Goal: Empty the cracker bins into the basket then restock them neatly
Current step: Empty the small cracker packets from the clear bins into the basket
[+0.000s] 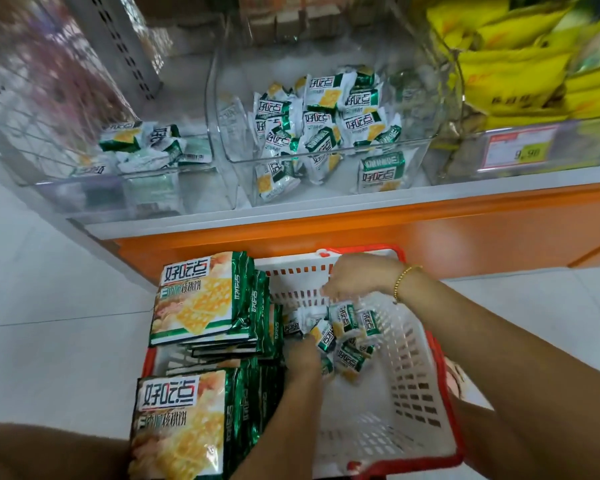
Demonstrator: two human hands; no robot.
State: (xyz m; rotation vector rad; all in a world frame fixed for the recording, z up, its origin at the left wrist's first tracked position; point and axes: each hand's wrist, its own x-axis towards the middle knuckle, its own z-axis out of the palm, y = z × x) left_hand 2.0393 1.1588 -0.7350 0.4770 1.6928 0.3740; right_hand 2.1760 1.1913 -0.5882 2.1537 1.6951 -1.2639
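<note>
A white basket with a red rim [416, 393] stands on the floor below the shelf. Inside it lie several small green-and-white cracker packets [343, 327]. My left hand [302, 358] and my right hand [357, 278] are both down in the basket, fingers curled around packets of that heap. Two stacks of large cracker bags [201, 299] fill the basket's left side. On the shelf, the middle clear bin [326, 157] holds many small packets [326, 116]. The left clear bin [111, 185] holds a few.
An orange shelf base [361, 230] runs behind the basket. Yellow bags [516, 64] sit in the right bin above a price tag [520, 147]. White floor tiles lie to the left. My knee shows at the bottom left.
</note>
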